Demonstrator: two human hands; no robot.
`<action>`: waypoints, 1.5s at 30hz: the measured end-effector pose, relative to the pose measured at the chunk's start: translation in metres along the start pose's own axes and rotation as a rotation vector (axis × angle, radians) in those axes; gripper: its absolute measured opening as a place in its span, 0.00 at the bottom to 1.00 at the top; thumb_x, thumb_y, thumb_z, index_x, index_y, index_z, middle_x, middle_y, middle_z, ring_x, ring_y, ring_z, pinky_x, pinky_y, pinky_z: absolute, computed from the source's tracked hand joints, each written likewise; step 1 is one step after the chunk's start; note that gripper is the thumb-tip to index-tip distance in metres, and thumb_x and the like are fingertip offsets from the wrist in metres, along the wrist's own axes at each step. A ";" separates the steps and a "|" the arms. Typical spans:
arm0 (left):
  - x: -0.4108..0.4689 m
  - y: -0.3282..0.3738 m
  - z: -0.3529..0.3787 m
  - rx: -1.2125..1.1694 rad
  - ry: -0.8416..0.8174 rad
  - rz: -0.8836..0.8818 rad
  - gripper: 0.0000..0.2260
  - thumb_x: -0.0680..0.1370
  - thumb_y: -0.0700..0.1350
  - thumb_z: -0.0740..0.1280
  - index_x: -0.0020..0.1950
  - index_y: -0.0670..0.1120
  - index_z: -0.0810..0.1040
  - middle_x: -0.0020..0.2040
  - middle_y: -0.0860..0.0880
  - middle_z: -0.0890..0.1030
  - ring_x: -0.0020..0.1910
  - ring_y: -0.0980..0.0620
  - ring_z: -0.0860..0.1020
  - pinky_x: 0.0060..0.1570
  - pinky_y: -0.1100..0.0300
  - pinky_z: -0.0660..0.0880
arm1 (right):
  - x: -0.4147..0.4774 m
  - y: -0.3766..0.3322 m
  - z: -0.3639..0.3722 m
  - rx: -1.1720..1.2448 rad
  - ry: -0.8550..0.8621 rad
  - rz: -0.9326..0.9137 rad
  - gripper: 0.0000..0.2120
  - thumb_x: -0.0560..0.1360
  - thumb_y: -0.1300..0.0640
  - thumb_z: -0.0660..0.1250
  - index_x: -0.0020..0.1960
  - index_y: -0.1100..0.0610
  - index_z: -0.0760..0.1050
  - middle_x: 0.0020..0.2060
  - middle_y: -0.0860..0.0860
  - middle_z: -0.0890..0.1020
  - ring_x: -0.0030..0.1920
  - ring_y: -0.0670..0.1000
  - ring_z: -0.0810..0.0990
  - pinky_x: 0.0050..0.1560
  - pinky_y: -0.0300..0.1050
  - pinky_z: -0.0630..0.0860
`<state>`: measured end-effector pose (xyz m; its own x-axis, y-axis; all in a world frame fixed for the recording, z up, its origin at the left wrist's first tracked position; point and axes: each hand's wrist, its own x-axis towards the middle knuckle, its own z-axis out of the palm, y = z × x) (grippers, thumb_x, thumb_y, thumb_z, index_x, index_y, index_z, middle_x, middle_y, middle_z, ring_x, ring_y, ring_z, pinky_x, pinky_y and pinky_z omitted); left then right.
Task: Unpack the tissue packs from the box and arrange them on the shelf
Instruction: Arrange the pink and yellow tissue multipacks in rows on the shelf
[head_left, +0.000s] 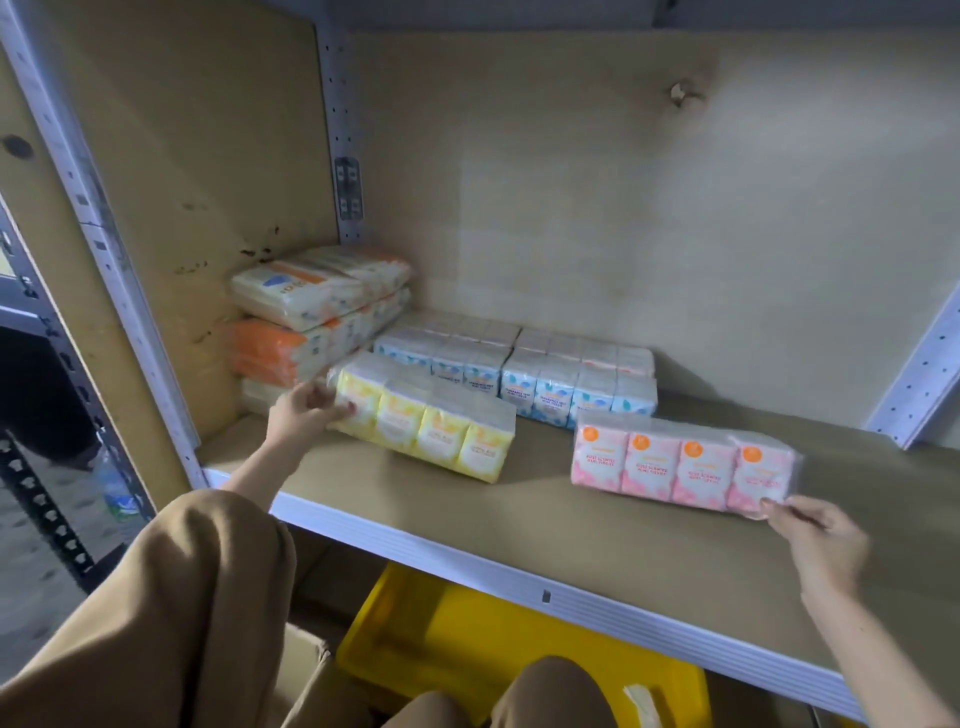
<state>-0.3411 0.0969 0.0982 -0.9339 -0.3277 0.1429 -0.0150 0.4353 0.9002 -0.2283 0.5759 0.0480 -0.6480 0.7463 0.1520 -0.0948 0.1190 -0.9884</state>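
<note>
Head view of a metal-framed shelf (613, 545) bearing tissue packs. Back left corner: a stack of orange-and-white tissue packs (317, 312), the upper ones lying flat on the lower, against the side panel. To their right, along the back wall: blue tissue packs (514, 376), two multi-packs side by side and touching. In front of these: a yellow tissue pack (426, 428), a four-unit multi-pack lying at a slant on the board. The left hand (306, 415) grips its left end, fingers curled round the wrap. Near the front edge, apart from the yellow one: a pink tissue pack (680, 467), also four units. The right hand (818, 540) pinches its lower right corner between the fingertips. Below the shelf: a yellow plastic bin (467, 639), its contents not discernible, and beside it a cardboard box (306, 670), its interior hidden by the person's knees (197, 597) in tan trousers.
</note>
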 end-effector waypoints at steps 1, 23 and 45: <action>-0.001 -0.002 0.003 0.047 -0.017 -0.023 0.10 0.71 0.40 0.74 0.42 0.42 0.73 0.42 0.43 0.74 0.44 0.49 0.71 0.39 0.57 0.66 | 0.003 0.004 -0.002 -0.086 -0.014 0.001 0.18 0.68 0.71 0.69 0.33 0.50 0.71 0.26 0.41 0.83 0.22 0.30 0.75 0.28 0.19 0.70; -0.013 0.026 0.073 0.877 -0.328 0.590 0.26 0.75 0.41 0.69 0.71 0.44 0.65 0.70 0.48 0.68 0.68 0.47 0.68 0.61 0.52 0.74 | -0.020 -0.055 0.081 -1.176 -0.563 -0.612 0.24 0.70 0.57 0.70 0.64 0.60 0.71 0.65 0.53 0.74 0.66 0.54 0.69 0.62 0.46 0.69; 0.057 0.019 0.092 0.788 -0.344 0.586 0.28 0.74 0.38 0.70 0.72 0.42 0.65 0.73 0.46 0.66 0.72 0.46 0.65 0.70 0.58 0.62 | -0.029 -0.043 0.178 -1.215 -0.469 -0.778 0.20 0.46 0.58 0.83 0.35 0.60 0.79 0.32 0.53 0.84 0.35 0.54 0.83 0.29 0.38 0.77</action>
<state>-0.4275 0.1640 0.0854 -0.9198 0.3146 0.2346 0.3601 0.9142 0.1859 -0.3392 0.4324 0.0853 -0.9287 0.0037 0.3709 -0.0062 0.9997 -0.0254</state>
